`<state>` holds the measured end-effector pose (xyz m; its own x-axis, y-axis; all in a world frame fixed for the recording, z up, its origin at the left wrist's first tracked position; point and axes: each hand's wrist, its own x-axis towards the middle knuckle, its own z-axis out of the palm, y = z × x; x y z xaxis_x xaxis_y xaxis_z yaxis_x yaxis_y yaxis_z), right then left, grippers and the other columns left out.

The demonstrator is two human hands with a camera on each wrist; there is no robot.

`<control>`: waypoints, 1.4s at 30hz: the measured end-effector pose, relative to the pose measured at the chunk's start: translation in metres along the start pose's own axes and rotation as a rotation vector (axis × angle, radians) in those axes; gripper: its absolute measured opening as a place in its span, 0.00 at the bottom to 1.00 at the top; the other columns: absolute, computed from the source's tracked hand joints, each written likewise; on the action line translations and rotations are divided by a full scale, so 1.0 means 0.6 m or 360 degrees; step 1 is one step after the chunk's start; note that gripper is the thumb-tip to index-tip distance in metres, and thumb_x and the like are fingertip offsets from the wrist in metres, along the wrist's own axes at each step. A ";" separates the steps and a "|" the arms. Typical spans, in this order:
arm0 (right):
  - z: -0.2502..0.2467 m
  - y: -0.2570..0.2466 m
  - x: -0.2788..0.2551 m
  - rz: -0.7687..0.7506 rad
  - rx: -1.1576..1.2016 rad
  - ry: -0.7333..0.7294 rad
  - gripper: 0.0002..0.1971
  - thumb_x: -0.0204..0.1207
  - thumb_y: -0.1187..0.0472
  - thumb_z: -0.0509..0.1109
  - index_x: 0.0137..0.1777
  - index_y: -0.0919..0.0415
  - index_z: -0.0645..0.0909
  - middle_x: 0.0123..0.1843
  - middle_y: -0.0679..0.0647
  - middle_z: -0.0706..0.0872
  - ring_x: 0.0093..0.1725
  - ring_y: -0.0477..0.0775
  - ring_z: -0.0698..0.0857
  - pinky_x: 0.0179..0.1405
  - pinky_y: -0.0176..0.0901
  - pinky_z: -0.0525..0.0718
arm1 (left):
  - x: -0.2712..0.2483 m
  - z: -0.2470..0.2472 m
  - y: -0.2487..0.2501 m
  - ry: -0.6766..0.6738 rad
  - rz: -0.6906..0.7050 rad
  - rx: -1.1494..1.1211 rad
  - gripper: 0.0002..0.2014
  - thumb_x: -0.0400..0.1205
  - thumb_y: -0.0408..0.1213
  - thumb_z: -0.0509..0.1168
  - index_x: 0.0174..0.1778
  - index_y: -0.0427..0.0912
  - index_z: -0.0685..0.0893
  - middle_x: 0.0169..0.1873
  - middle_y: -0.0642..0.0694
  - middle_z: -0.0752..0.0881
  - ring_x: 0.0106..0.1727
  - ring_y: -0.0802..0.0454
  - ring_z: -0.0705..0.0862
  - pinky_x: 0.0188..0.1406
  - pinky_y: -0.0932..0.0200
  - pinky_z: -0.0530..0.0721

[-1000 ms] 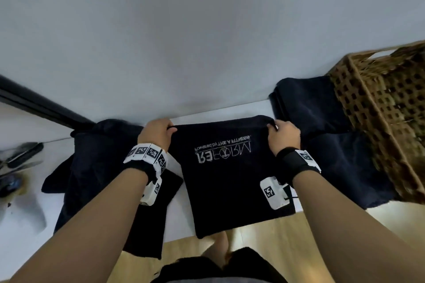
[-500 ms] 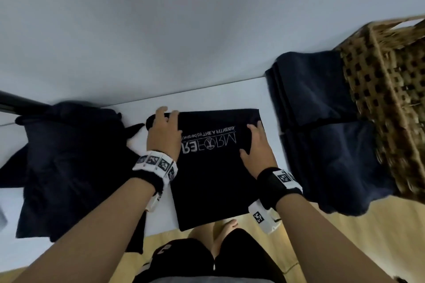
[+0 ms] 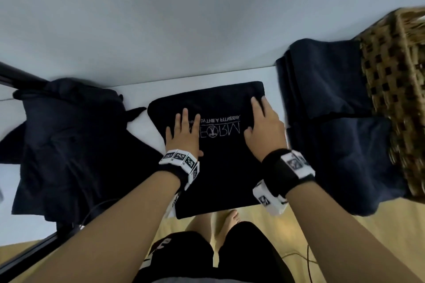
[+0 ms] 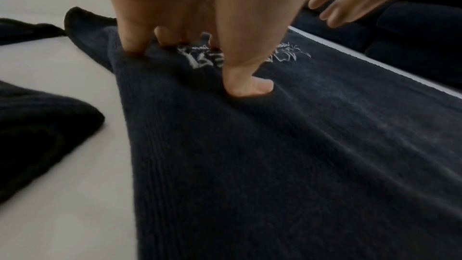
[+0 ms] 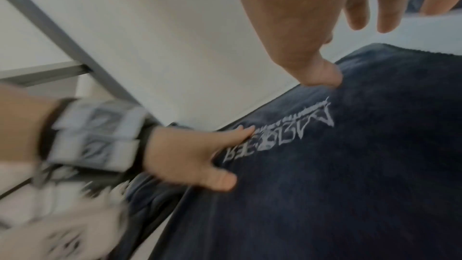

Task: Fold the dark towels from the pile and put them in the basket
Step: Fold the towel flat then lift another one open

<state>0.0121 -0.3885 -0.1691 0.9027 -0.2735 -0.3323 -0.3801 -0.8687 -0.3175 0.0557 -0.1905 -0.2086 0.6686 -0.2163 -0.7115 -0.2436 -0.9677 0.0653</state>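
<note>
A folded dark towel (image 3: 220, 167) with a white logo lies flat on the white table (image 3: 142, 128), its near edge hanging over the front. My left hand (image 3: 184, 131) lies flat on its left half, fingers straight, and in the left wrist view the fingertips (image 4: 247, 86) press into the towel (image 4: 275, 155). My right hand (image 3: 262, 122) rests open by the towel's far right corner. In the right wrist view only its thumb (image 5: 320, 74) touches the towel (image 5: 337, 185). The unfolded pile of dark towels (image 3: 69, 145) is heaped at the left. The wicker basket (image 3: 395, 99) stands at the right.
Folded navy towels (image 3: 333, 110) lie between the middle towel and the basket, partly hanging over the table's front edge. A wall rises right behind the table. A dark bar (image 3: 20, 76) runs at the far left. My legs and the wood floor (image 3: 299, 225) show below.
A second ago both hands gripped the towel's far corners. They have let go and now lie flat on the towel, and the right hand has slid toward its right edge.
</note>
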 end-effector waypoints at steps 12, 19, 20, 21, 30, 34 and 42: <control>0.095 0.060 -0.168 -0.0081 -0.0356 -0.0799 0.64 0.68 0.43 0.80 0.83 0.42 0.27 0.83 0.53 0.20 0.84 0.59 0.27 0.80 0.75 0.48 | 0.006 0.001 0.005 0.0081 -0.0051 0.0037 0.56 0.76 0.47 0.75 0.84 0.51 0.36 0.83 0.41 0.30 0.85 0.41 0.37 0.82 0.38 0.45; 0.092 0.056 -0.165 -0.0090 -0.0349 -0.0808 0.63 0.67 0.45 0.81 0.85 0.44 0.31 0.84 0.55 0.23 0.84 0.60 0.29 0.78 0.79 0.50 | -0.141 0.119 0.041 0.0632 -0.0071 -0.0242 0.44 0.75 0.47 0.74 0.84 0.53 0.56 0.85 0.39 0.46 0.85 0.41 0.50 0.80 0.46 0.59; 0.091 0.055 -0.165 -0.0088 -0.0351 -0.0811 0.63 0.67 0.45 0.81 0.85 0.44 0.31 0.84 0.55 0.23 0.85 0.60 0.29 0.78 0.79 0.50 | -0.165 0.146 0.044 0.0510 -0.0074 -0.0278 0.47 0.75 0.50 0.74 0.85 0.54 0.52 0.85 0.40 0.43 0.85 0.41 0.48 0.80 0.47 0.60; 0.090 0.053 -0.165 -0.0085 -0.0355 -0.0821 0.63 0.67 0.46 0.81 0.85 0.44 0.31 0.84 0.55 0.23 0.85 0.60 0.29 0.78 0.79 0.51 | -0.182 0.169 0.044 0.0352 -0.0083 -0.0266 0.51 0.75 0.53 0.74 0.85 0.55 0.46 0.84 0.40 0.38 0.85 0.42 0.44 0.81 0.48 0.57; 0.087 0.039 -0.141 -0.0079 -0.0426 -0.0863 0.68 0.63 0.46 0.84 0.85 0.44 0.30 0.84 0.56 0.22 0.85 0.62 0.29 0.75 0.82 0.54 | -0.139 0.153 0.003 0.0055 0.0014 -0.0216 0.55 0.74 0.50 0.75 0.83 0.61 0.37 0.81 0.43 0.26 0.84 0.44 0.33 0.83 0.46 0.47; 0.077 0.029 -0.111 -0.0081 -0.0432 -0.0875 0.68 0.62 0.46 0.85 0.85 0.43 0.31 0.84 0.56 0.23 0.85 0.62 0.30 0.76 0.83 0.53 | -0.112 0.121 0.005 0.0026 0.0004 -0.0202 0.57 0.72 0.47 0.77 0.83 0.60 0.38 0.81 0.42 0.26 0.84 0.43 0.33 0.83 0.44 0.49; 0.064 0.015 -0.077 -0.0094 -0.0459 -0.0867 0.68 0.61 0.45 0.85 0.85 0.43 0.33 0.85 0.55 0.25 0.85 0.62 0.31 0.75 0.83 0.54 | -0.089 0.097 -0.001 0.0096 0.0003 -0.0261 0.58 0.71 0.45 0.79 0.84 0.60 0.41 0.82 0.42 0.29 0.84 0.42 0.34 0.83 0.41 0.50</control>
<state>-0.0405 -0.3678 -0.1905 0.6589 -0.0372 -0.7513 -0.1940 -0.9734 -0.1220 -0.0210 -0.1707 -0.2113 0.7104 -0.2206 -0.6683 -0.1303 -0.9744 0.1831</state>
